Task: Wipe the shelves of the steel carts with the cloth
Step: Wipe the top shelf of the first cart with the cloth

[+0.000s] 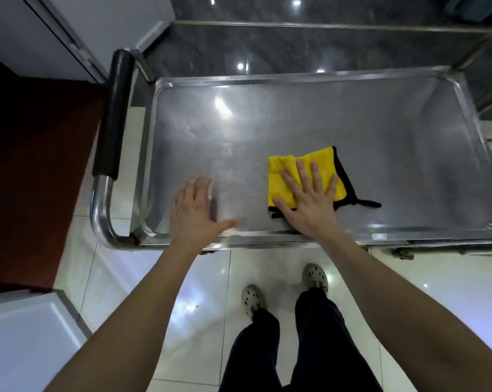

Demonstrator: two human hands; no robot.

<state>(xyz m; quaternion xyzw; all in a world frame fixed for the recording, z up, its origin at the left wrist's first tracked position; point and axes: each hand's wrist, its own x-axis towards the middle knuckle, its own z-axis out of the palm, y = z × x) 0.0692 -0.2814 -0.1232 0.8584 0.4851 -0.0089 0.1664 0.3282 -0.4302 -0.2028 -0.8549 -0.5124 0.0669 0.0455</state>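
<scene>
Fingers point(301, 175) of right hand point(310, 207) spread flat on plush yellow cloth point(324, 159), smooth steel shelf point(267, 123) beneath

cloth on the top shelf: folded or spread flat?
Folded. The yellow cloth lies as a compact pad with doubled layers at its left edge, black trim on the right, flat under the right hand on the steel shelf.

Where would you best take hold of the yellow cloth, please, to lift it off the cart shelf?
Probably at its near-right corner, where the black loop sticks out, pinching from the right. The yellow cloth lies folded flat on the steel shelf under the flat right hand, so its middle offers no edge; that corner is uncovered.
</scene>
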